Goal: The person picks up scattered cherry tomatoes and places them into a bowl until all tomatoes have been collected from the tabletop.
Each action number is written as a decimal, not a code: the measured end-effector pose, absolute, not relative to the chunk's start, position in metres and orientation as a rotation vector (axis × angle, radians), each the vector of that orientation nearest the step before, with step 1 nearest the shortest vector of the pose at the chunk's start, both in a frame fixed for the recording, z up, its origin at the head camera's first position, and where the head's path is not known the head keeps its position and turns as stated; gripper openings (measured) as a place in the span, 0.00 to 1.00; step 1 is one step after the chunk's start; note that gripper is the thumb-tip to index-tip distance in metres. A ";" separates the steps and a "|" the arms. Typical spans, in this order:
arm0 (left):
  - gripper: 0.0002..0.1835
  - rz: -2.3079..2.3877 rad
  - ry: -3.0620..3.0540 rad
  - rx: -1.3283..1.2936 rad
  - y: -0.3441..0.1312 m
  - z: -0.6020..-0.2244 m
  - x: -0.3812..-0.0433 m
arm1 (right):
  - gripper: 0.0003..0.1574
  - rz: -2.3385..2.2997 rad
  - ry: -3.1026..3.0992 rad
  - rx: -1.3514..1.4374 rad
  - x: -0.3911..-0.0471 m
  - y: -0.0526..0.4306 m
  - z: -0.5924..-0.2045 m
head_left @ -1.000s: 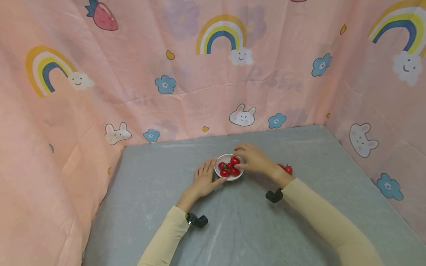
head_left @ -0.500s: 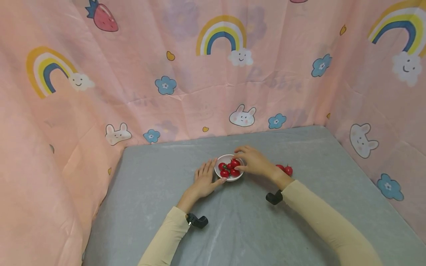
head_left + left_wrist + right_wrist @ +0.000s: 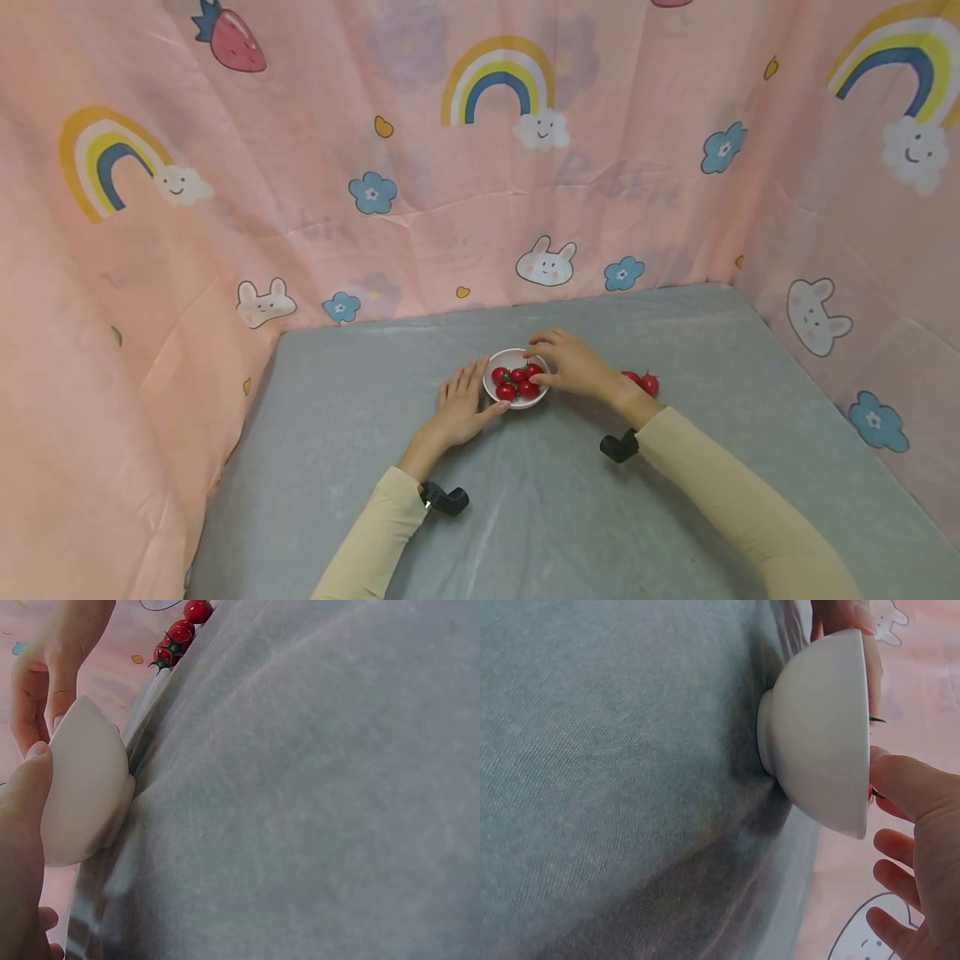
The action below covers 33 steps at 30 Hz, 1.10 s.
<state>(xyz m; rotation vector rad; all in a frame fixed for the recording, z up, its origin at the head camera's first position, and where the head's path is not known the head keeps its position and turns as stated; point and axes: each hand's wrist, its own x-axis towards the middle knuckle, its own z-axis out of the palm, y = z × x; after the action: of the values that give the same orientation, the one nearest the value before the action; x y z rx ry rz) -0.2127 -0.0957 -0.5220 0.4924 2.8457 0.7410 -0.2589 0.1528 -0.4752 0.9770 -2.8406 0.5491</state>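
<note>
A small white bowl (image 3: 517, 406) stands on the grey cloth and holds several red cherry tomatoes (image 3: 506, 392) with green stems. My left hand (image 3: 459, 412) lies along its left side, fingers fairly straight, with the thumb touching the near rim. Over the right rim is my right hand (image 3: 573, 364), its thumb and fingers loosely bent and spread apart. A tomato (image 3: 533, 372) rests in the bowl between them and appears loose. In the right wrist view, the bowl wall (image 3: 817, 735) hides most of the tomatoes.
More tomatoes (image 3: 650, 384) lie on the cloth right of the bowl, partly behind the right wrist. The grey-covered table (image 3: 337, 400) is bordered by pink printed curtains (image 3: 450, 242) at the back and sides. Each wrist wears a black camera (image 3: 446, 497).
The tomato by the right fingers has sunk slightly and turned among the others in the bowl, and the fingers appear to have let it go. Both hands stay nearly in place.
</note>
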 end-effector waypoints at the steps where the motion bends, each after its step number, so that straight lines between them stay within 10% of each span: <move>1: 0.49 0.750 2.847 0.494 -0.096 -0.522 -0.213 | 0.27 0.548 -2.843 0.976 -0.259 0.153 -0.475; 33: 0.50 0.771 2.866 0.507 -0.096 -0.526 -0.214 | 0.28 0.638 -2.872 0.840 -0.250 0.213 -0.475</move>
<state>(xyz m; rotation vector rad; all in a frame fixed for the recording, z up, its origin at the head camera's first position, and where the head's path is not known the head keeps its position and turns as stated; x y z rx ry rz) -0.2136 -0.0960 -0.5258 0.5074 2.8659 0.7707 -0.2500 0.2128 -0.4751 0.8402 -2.8720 0.6384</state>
